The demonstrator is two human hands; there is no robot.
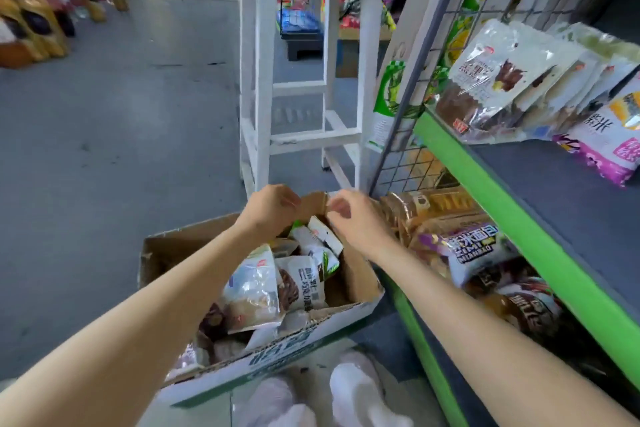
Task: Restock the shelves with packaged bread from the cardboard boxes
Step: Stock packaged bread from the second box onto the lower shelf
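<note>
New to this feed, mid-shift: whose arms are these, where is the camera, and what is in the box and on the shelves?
There is no robot. A person wears one camera on the head, looking down. The left hand and right hand reach to the far flap of the cardboard box on the floor; the fingers are curled, but blur hides exactly what they grip. Bread packets fill the box. On the right, the green-edged shelf carries more packets, and a lower level holds others. A white stool stands behind.

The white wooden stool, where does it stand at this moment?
In the head view the white wooden stool stands on the grey floor at top centre, just beyond the open cardboard box and left of the wire grid panel of the green-edged shelf.
</note>
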